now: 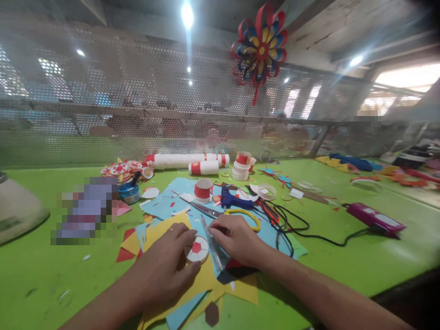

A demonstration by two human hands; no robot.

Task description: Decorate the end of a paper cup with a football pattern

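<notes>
A white paper disc (202, 253) with a red hexagon and red edge marks lies over yellow paper (165, 229). My left hand (168, 259) holds its left edge between thumb and fingers. Right of the disc, my right hand (235, 236) has its fingers curled together; whatever is between the fingertips is too small to make out. A clear, narrow strip-like object (212, 243) runs beneath that hand. Scissors with yellow handles (252, 220) lie just beyond, beside a blue glue gun (237, 199). A red and white paper cup (203, 190) stands behind the scissors.
Stacked paper cups (240, 167) and long cup rolls (185, 161) lie at the back. A blue jar (129, 192) stands left. Black cable loops right toward a purple power strip (374, 219). A paper flower (261, 50) hangs before the mesh. Brown hexagon (212, 314) lies in front.
</notes>
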